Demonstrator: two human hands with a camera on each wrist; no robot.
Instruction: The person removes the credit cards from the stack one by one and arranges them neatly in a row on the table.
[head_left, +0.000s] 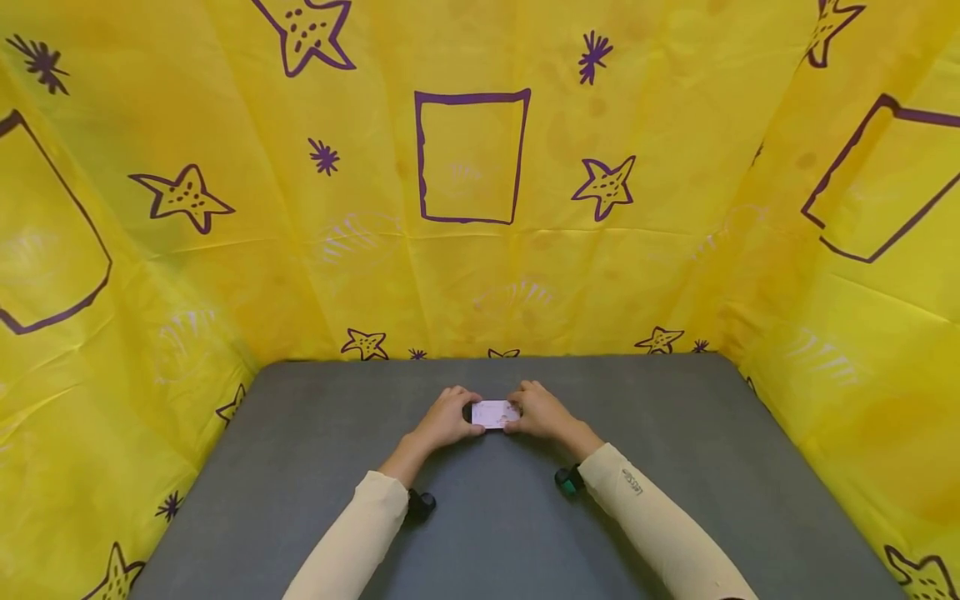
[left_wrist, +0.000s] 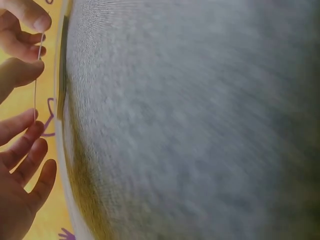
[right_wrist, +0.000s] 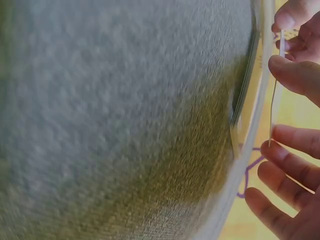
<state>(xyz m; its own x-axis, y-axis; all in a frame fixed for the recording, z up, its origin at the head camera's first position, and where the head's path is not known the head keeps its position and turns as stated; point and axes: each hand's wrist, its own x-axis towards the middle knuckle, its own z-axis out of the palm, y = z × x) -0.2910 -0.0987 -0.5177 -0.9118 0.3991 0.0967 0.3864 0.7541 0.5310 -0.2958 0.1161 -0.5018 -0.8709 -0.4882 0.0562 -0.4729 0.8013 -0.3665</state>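
A small, thin white card (head_left: 491,414) with a faint print at its right side is held up between both hands near the far part of the table. My left hand (head_left: 447,417) pinches its left end between thumb and fingertips. At the right end, the right hand (head_left: 543,412) grips it the same way. Both wrist views show the card (left_wrist: 35,90) edge-on, as a thin line, with the other fingers spread loosely. Beyond the card lies a dark, flat object (right_wrist: 246,82) on the table, mostly hidden by card and hands in the head view.
The grey table (head_left: 480,517) has rounded far corners. Yellow cloth (head_left: 480,275) with purple stars and squares hangs behind it and along both sides. A dark wrist camera is strapped to each wrist, below pale sleeves (head_left: 352,533).
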